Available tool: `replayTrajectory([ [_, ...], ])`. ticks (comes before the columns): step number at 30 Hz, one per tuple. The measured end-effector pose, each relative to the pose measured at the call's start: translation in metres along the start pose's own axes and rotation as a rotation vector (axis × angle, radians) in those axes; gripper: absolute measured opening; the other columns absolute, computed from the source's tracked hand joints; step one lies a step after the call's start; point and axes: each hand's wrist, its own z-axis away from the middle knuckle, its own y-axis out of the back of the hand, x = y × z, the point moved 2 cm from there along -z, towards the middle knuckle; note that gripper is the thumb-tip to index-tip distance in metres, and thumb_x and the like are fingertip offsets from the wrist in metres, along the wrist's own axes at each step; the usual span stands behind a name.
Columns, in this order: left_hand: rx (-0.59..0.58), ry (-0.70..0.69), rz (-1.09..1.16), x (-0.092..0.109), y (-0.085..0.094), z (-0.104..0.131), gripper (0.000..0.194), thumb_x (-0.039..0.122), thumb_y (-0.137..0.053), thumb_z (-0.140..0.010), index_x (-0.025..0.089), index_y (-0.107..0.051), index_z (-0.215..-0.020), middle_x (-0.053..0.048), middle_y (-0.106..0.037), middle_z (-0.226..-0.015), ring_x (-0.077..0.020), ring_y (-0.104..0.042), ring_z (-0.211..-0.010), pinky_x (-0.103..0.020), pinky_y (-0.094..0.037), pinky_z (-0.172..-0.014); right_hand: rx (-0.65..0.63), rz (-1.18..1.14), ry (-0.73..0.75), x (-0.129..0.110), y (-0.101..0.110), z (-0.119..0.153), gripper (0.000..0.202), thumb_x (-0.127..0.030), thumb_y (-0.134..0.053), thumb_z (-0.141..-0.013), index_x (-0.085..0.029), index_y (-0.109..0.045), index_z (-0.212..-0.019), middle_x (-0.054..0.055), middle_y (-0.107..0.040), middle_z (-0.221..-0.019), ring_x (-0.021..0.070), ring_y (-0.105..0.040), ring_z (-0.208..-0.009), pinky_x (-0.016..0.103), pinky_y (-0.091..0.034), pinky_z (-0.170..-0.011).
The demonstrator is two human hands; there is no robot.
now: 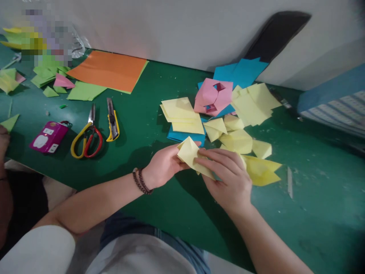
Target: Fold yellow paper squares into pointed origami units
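A folded piece of pale yellow paper point(189, 152) is held between my two hands above the green table. My left hand point(165, 163), with a beaded bracelet at its wrist, grips the paper's left side, its fingers partly hidden behind it. My right hand point(228, 175) presses its fingers on the paper's right side. Just beyond lie a stack of pale yellow sheets point(185, 116) and blue paper point(185, 137). Several folded yellow pieces point(236, 141) and a brighter yellow piece point(262, 171) rest beside my right hand. A pink folded paper shape point(213, 97) sits behind them.
Scissors point(88, 137), a yellow box cutter point(112, 121) and a magenta box point(49, 137) lie left on the green table point(137, 129). Orange paper point(111, 70) and green scraps point(47, 74) are farther back. Another person's hand point(3, 140) shows at the left edge.
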Motion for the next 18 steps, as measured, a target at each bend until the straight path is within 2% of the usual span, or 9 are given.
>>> replayTrajectory([
  [4,-0.007,0.033,0.007,0.0008,0.0017,-0.0011,0.036,0.030,-0.051,-0.080,0.012,-0.071,-0.103,-0.010,-0.070,-0.104,-0.0205,-0.062,-0.097,-0.030,-0.050,-0.080,-0.039,0.060,0.112,0.0006,0.0013,-0.0007,0.036,-0.008,-0.065,-0.078,-0.026,-0.063,-0.110,0.004,-0.072,-0.103,0.0235,-0.064,-0.099,0.041,-0.057,-0.083],
  [7,0.000,0.019,-0.052,0.0014,0.0021,-0.0004,0.037,0.041,-0.059,-0.082,0.013,-0.069,-0.104,-0.010,-0.070,-0.100,-0.0212,-0.063,-0.094,-0.032,-0.050,-0.080,-0.075,0.107,0.139,0.0002,0.0007,-0.0008,0.039,-0.010,-0.063,-0.080,-0.026,-0.061,-0.115,0.005,-0.070,-0.102,0.0238,-0.063,-0.100,0.041,-0.056,-0.083],
  [10,0.008,0.003,-0.158,0.0002,0.0024,0.0007,0.035,0.031,-0.071,-0.077,0.014,-0.068,-0.107,-0.008,-0.070,-0.097,-0.0182,-0.063,-0.090,-0.030,-0.050,-0.080,-0.109,0.145,0.115,-0.0011,-0.0006,-0.0004,0.035,-0.014,-0.060,-0.082,-0.028,-0.061,-0.115,0.007,-0.067,-0.101,0.0251,-0.061,-0.101,0.043,-0.056,-0.082],
  [13,0.020,-0.015,-0.203,-0.0022,0.0035,0.0007,0.032,0.021,-0.070,-0.076,0.015,-0.069,-0.108,-0.007,-0.070,-0.098,-0.0167,-0.063,-0.090,-0.029,-0.049,-0.079,-0.120,0.142,0.113,-0.0030,-0.0018,0.0001,0.035,-0.016,-0.061,-0.082,-0.025,-0.061,-0.117,0.011,-0.063,-0.104,0.0271,-0.059,-0.102,0.044,-0.056,-0.081],
  [18,0.010,-0.017,-0.201,-0.0028,0.0036,-0.0013,0.027,0.023,-0.065,-0.079,0.014,-0.071,-0.104,-0.009,-0.071,-0.099,-0.0206,-0.064,-0.095,-0.031,-0.050,-0.080,-0.116,0.121,0.109,-0.0024,-0.0026,0.0010,0.042,-0.010,-0.057,-0.081,-0.026,-0.060,-0.120,0.010,-0.063,-0.107,0.0271,-0.059,-0.106,0.045,-0.055,-0.085],
])
